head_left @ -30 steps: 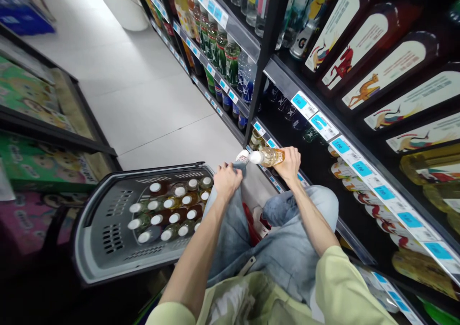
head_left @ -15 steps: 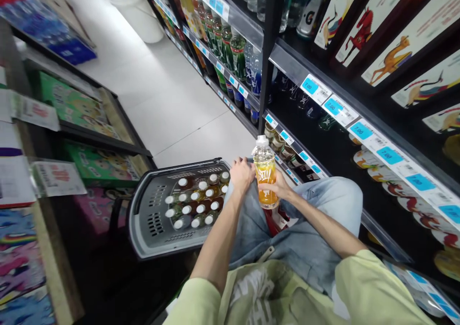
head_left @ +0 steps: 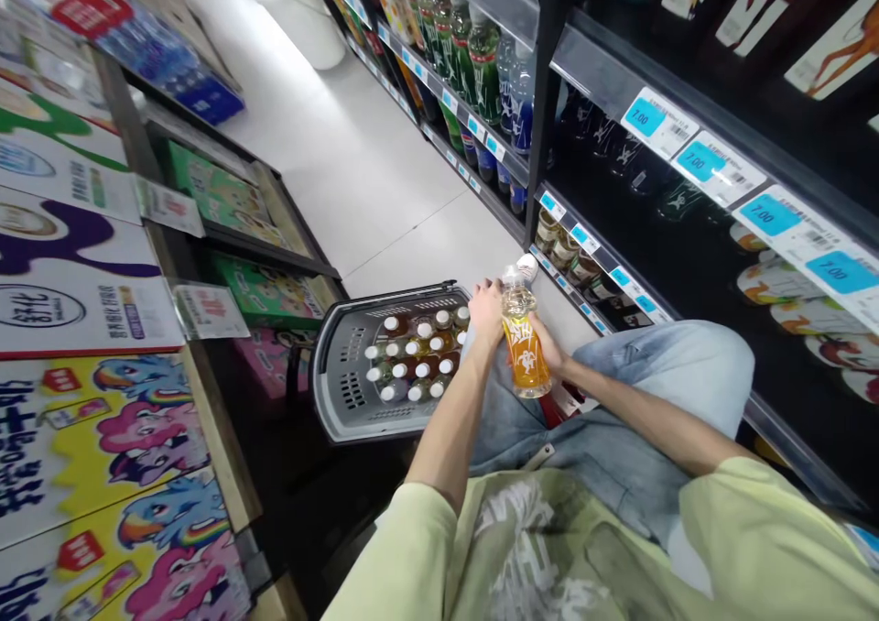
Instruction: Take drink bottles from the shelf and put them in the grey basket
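Since a second ago the orange drink bottle [head_left: 526, 357] has come away from the right-hand shelf, where it lay on its side at arm's reach, and now stands nearly upright in front of the knees, its white cap leaning a little to the left. The view has also swung left, so more of the left display shows.

Nearest are the pale green sleeves [head_left: 769, 548] and both forearms, reaching out over blue jeans [head_left: 659, 374]. The right hand [head_left: 550, 354] is wrapped round the right side of the bottle, fingers closed on its body below the label. Just to the left, and touching or almost touching the bottle, the left hand [head_left: 486, 314] lies on the left knee with its fingers loosely spread over the denim, holding nothing.

Left of the knees and just beyond them, a grey basket [head_left: 336, 419] sits on the floor, with white-capped bottles [head_left: 418, 364] standing in close rows in its right half.

Boxes printed with cartoon ponies [head_left: 137, 438] fill the near left display. On the right, dark shelving carries blue price tags [head_left: 700, 158]. Farther along, green bottles [head_left: 473, 53] stand in a row. A pale tiled floor [head_left: 385, 190] runs between the two sides to a white bucket [head_left: 302, 7] at the far end.
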Demonstrator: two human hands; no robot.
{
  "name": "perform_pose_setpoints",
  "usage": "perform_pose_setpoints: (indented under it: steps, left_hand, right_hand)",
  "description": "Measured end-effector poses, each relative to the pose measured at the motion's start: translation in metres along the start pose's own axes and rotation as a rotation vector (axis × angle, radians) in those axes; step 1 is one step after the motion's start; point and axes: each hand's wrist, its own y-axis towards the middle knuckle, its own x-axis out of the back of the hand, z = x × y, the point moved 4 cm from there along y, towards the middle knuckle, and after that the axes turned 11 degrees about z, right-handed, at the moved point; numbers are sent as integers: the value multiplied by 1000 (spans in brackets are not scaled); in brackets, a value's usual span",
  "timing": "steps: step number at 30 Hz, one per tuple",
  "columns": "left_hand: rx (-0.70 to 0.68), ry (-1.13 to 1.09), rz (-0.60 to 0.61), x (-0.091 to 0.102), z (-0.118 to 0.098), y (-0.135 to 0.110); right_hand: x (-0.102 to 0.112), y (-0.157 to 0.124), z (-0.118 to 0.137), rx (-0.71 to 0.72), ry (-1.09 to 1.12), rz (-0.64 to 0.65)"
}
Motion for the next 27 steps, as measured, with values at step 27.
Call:
perform_pose_setpoints:
  steps: [27]
  left_hand:
    - [-10,-31,10,-1,0,1]
  right_hand:
    - [5,1,11,-72,-21,-105]
